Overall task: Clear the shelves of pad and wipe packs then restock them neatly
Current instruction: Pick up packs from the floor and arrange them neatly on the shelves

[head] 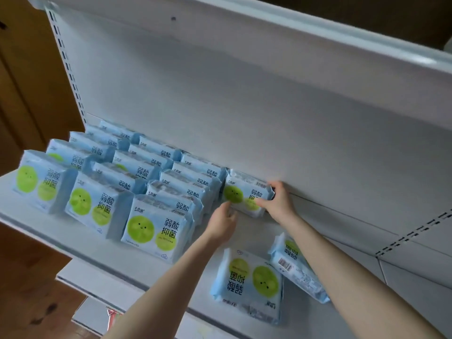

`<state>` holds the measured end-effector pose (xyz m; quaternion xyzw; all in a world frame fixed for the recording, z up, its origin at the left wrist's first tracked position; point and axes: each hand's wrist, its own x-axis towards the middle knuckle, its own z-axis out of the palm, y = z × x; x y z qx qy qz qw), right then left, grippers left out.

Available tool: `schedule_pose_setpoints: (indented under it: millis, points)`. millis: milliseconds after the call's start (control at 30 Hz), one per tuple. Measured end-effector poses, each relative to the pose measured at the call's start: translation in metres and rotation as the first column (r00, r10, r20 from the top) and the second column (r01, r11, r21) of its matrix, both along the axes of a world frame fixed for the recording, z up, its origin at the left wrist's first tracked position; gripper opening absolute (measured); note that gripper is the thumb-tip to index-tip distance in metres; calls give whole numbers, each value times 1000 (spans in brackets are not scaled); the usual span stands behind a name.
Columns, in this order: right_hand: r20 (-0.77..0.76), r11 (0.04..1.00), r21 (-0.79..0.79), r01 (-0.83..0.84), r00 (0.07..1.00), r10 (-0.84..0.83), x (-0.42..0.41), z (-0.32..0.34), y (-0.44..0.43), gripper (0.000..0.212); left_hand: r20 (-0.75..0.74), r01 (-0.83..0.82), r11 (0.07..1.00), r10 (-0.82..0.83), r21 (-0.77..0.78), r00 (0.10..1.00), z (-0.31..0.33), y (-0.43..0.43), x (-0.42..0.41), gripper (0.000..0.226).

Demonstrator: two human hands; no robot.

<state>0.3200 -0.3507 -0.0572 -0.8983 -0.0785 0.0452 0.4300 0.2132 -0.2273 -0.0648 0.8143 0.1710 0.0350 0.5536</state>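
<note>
The right hand [278,201] grips the right end of the upright pad pack [244,193], while the left hand [223,223] touches its lower-left corner with loose fingers.

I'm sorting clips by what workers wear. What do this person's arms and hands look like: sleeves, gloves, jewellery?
The left hand and right hand are bare, with no gloves. The left forearm and right forearm are bare too; no sleeve shows in the view. No watch, bracelet or ring can be seen, though the left hand's fingers are blurred.

head: single view | faces forward and down at shelf [73,232] | near | frame tilted
</note>
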Motion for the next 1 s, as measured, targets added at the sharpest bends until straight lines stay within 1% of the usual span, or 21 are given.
schedule_pose_setpoints:
  millis: [100, 133, 167, 200, 267, 300, 367, 433, 467, 533, 600, 667, 700, 733, 767, 833, 867, 900, 933, 967, 1000]
  points:
    - [7, 998, -25, 50, 999, -50, 1, -5, 2, 49, 10, 11, 999, -11, -46, 1000, -1, 0, 3, 15]
    - [-1, 998, -16, 66, 998, -66, 2, -8, 1, 46, 1, 12, 998, -12, -56, 1000, 0, 1, 4, 11]
    - [-13, 998, -3, 66, 998, -66, 4, -10, 0, 42, -18, 7, 998, -8, -70, 1000, -1, 1, 6, 18]
    - [-37, 998, 17, 60, 998, -59, 4, -11, -1, 36, -32, 14, 998, -16, -66, 999, -3, 2, 8, 31]
    - [-96, 997, 61, 40, 995, -34, 6, -13, -4, 23, -68, 53, 999, -53, -14, 996, -4, 1, 9, 47]
    - [-122, 997, 71, 34, 992, -26, 5, -12, -6, 21, -72, 74, 997, -74, 8, 995, -3, 1, 9, 51]
    - [-149, 995, 96, 25, 989, -10, 0, -5, -16, 22, -58, 104, 991, -99, 83, 993, 0, -4, 7, 52]
    - [-153, 993, 107, 52, 988, -36, -12, 4, -33, 27, -57, 146, 973, -138, 179, 989, 4, -13, 1, 50]
    - [-143, 992, 100, 75, 988, -60, -18, 6, -47, 28, -75, 182, 958, -169, 223, 983, 6, -19, -2, 53]
    - [-96, 989, 81, 126, 988, -119, -36, 12, -79, 21, -169, 291, 900, -248, 326, 954, 11, -33, -9, 63]
    - [-47, 974, 61, 218, 975, -215, -55, 10, -111, 10, -292, 400, 799, -292, 449, 911, 15, -49, -12, 69]
    - [-32, 948, -31, 317, 948, -318, -73, 0, -138, 8, -367, 459, 723, -297, 516, 881, 18, -64, -12, 64]
    - [-45, 936, -81, 341, 937, -346, -82, -5, -147, 10, -380, 468, 715, -297, 520, 876, 19, -70, -12, 59]
    - [-93, 933, -96, 346, 930, -354, -90, -11, -154, 13, -380, 466, 728, -298, 503, 876, 19, -76, -11, 54]
    - [-168, 940, -52, 337, 925, -340, -99, -16, -158, 14, -365, 457, 753, -305, 473, 880, 20, -82, -11, 50]
    - [-326, 919, 159, 360, 898, -296, -114, -19, -158, 12, -282, 412, 810, -316, 418, 906, 19, -89, -11, 42]
    - [-376, 873, 279, 400, 882, -284, -118, -18, -157, 14, -207, 373, 845, -314, 384, 926, 20, -90, -12, 37]
    - [-408, 808, 399, 433, 873, -266, -121, -15, -157, 19, -110, 322, 895, -303, 308, 947, 20, -89, -14, 32]
    - [-438, 730, 510, 455, 868, -235, -123, -13, -158, 24, -16, 273, 948, -274, 161, 961, 21, -88, -17, 31]
    - [-459, 655, 601, 458, 869, -186, -123, -9, -159, 28, 60, 237, 971, -234, -37, 970, 23, -85, -20, 31]
    - [-466, 614, 660, 434, 877, -119, -123, -4, -159, 27, 111, 212, 950, -191, -227, 975, 24, -82, -25, 31]
